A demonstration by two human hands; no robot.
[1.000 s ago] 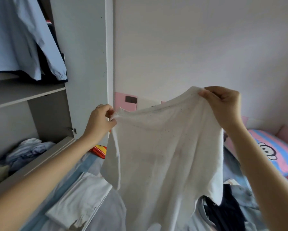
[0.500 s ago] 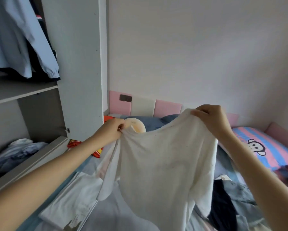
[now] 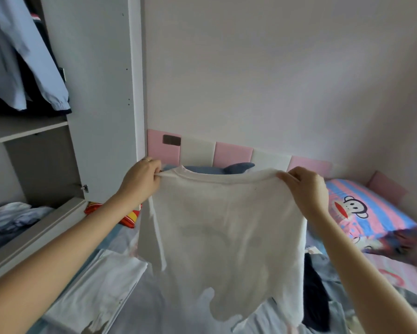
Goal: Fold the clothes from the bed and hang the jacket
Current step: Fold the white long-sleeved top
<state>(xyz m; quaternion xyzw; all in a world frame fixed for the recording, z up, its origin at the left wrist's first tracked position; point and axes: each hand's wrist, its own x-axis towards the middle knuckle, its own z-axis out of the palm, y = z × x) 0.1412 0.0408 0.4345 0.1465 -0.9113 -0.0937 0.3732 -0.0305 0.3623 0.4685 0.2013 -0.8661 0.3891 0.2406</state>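
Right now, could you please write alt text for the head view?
The left hand and right hand pinch a white shirt by its shoulders, holding it up over a bed. An open wardrobe stands to the left.

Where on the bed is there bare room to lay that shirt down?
Bare sheet shows between the folded white garment and the dark clothes pile, under the white shirt. The right side, toward the monkey pillow, is crowded.

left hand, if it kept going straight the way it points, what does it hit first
Likely the headboard, at its pink and white panels beside the wardrobe. The left hand pinches the shirt shoulder and points away over the bed. Depth is unclear.
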